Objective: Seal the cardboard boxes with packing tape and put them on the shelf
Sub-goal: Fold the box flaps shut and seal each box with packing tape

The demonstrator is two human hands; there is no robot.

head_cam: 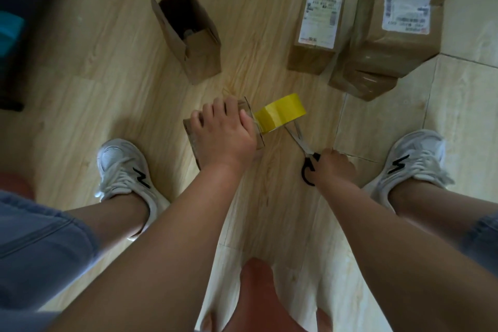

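A small cardboard box (194,143) lies on the wooden floor between my feet, mostly hidden under my left hand (223,132), which presses down on its top with the fingers spread. A yellow roll of packing tape (280,116) sits against the box's right end. My right hand (332,168) grips the black handles of a pair of scissors (303,144), whose blades point up-left toward the tape. An open, empty cardboard box (188,35) stands further back at the left.
Two closed boxes with white labels stand at the back right, a small one (315,32) and a large one (393,19) resting on a third taped box (361,85). My white shoes (126,170) (409,162) flank the work spot. Dark furniture (13,35) lines the left edge.
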